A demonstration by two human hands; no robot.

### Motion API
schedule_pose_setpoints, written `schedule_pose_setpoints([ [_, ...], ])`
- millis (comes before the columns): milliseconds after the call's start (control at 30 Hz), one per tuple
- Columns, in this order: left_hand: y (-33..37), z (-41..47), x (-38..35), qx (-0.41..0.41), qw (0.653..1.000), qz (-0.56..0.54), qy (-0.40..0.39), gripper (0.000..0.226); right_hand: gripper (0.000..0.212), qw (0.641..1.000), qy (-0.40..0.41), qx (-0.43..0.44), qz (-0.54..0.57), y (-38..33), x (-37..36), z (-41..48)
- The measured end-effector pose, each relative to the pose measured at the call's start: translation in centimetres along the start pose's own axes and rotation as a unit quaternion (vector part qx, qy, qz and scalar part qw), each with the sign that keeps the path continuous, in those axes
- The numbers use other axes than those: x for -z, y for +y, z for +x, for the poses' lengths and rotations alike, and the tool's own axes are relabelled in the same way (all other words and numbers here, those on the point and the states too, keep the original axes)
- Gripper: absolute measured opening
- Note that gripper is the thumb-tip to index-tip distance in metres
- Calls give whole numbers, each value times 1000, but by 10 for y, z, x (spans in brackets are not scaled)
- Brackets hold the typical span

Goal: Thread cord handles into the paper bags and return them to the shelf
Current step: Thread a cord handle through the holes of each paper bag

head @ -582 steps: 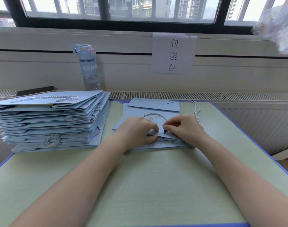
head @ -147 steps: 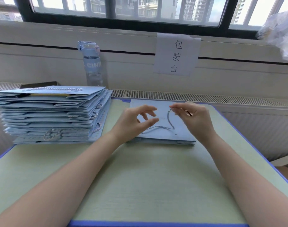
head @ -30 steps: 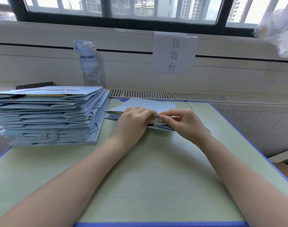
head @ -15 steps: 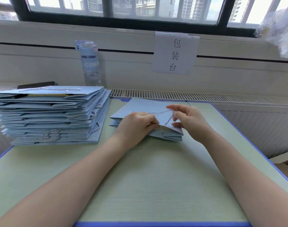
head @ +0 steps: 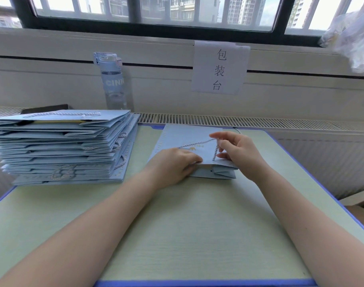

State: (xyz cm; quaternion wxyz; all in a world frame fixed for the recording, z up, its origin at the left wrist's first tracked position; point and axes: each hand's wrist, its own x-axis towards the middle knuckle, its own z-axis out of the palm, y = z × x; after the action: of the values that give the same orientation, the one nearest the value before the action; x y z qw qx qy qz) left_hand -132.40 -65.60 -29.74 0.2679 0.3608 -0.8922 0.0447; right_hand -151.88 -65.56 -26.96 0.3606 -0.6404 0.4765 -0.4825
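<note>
Paper, pale blue and pressed flat: that's the pale blue folded paper bag (head: 189, 137), lying at the middle of the light green desk (head: 177, 235) with its open edge toward the person. Left hand (head: 173, 165) is down on the near-left corner, fingers curled over the bag's edge and gripping it against the desk. Right hand (head: 242, 151) sits just above the bag, thumb and fingertips pinching the twisted white cord (head: 194, 144). That cord runs from beside the left knuckles across the bag's face, bends at the pinch and drops to the near edge. I'd call this mid-threading, one handle being drawn through. The bag looks light and thin, stiff along its folds but quick to crease or tear round the small punched hole (head: 211, 171) on the lower layer. So the hold belongs flat and close to that hole, not out on the face. The cord's limp and looks grippy, best taken near its end so it doesn't flop; whether the tip is stiffened I can't tell. Well apart on the left is a tall stack of matching blue bags (head: 63, 146) with cord loops poking out. A clear water bottle (head: 113, 83) and a white paper sign (head: 219, 67) are at the wall behind.
</note>
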Motion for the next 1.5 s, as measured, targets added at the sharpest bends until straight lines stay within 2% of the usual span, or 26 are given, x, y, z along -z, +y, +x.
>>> schedule_pose_setpoints([
  [67,1,-1,3,1,1000,-11,28,20,31,999,18,14,-27,2,2,2],
  [200,2,1,4,40,998,4,-56,26,31,992,92,14,-87,5,8,6],
  [267,4,1,4,52,997,1,-49,25,25,984,118,14,-131,8,12,8],
  [367,2,-1,2,65,997,-19,37,20,19,971,132,17,-197,9,15,8],
  [500,-3,-2,1,142,984,11,103,21,17,965,132,25,-226,8,11,6],
  [600,-6,-2,3,144,974,7,177,22,33,940,137,25,-311,13,14,9],
  [667,-6,-1,4,146,966,-6,211,24,48,924,100,1,-369,16,17,10],
  [733,-5,-1,4,176,956,-31,231,26,52,942,41,-40,-330,16,15,7],
  [833,-6,0,5,202,942,-78,256,28,55,981,-9,-66,-182,14,4,5],
  [967,-5,1,8,208,938,-118,251,22,51,1000,5,-8,2,4,-4,1],
  [1100,2,3,3,124,956,-107,243,29,36,997,-24,50,58,-4,-11,-5],
  [1200,5,4,0,68,965,-104,232,31,28,997,21,68,38,-4,-22,-9],
  [1300,4,3,-2,23,974,-124,187,33,17,994,69,68,56,-5,-29,-11],
  [1400,6,1,-5,-15,981,-117,154,28,23,983,152,85,60,-7,-22,-8],
  [1500,9,1,-4,-30,978,-104,177,28,38,960,246,130,0,-7,-7,-2],
])
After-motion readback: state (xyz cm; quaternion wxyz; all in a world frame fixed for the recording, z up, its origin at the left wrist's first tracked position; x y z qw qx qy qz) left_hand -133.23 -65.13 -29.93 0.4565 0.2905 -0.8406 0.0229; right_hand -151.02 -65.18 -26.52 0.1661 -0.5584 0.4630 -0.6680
